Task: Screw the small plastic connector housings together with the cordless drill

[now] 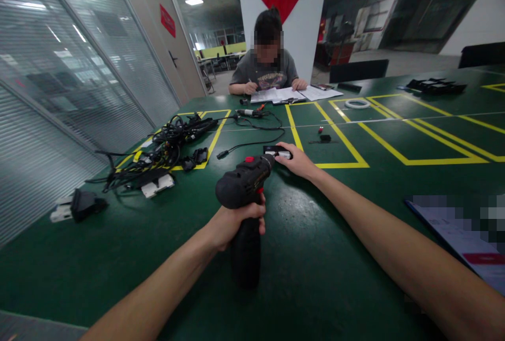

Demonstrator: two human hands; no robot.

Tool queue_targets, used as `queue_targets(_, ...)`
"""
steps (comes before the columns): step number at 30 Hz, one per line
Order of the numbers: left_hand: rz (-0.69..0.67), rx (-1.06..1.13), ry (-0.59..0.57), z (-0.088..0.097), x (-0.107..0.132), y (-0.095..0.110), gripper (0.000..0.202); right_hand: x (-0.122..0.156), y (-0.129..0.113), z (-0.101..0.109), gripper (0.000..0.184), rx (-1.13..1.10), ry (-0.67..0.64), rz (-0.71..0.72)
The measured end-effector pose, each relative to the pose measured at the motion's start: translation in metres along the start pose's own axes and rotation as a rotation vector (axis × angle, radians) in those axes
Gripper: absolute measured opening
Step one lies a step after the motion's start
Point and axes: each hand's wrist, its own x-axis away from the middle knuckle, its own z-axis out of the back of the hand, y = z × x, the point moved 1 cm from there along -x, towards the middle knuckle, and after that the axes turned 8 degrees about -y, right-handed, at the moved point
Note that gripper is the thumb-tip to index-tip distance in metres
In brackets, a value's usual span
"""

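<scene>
My left hand [240,221] is wrapped round the grip of a black cordless drill [239,184] with red details. The drill points away from me, its chuck close to a small black and white part [281,152]. Fingers of my right hand [295,160] hold that part at its right end, on or just above the green table. Whether the drill's tip touches the part, I cannot make out. The battery end of the drill hangs toward me, low over the table.
A tangle of black cables [173,143] lies at the left, with a black and white bracket [84,207] nearer me. A white ring [357,103], black parts [436,86] and a clipboard [453,236] lie to the right. Across the table a person writes on papers [280,94].
</scene>
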Motion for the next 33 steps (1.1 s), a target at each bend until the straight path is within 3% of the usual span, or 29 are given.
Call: queue_targets(33, -0.009, 0.003, -0.009, -0.0005, -0.0002, 0.0014, 0.030, -0.0003, -0.0009, 0.0005, 0.049, 0.010, -0.009, -0.010)
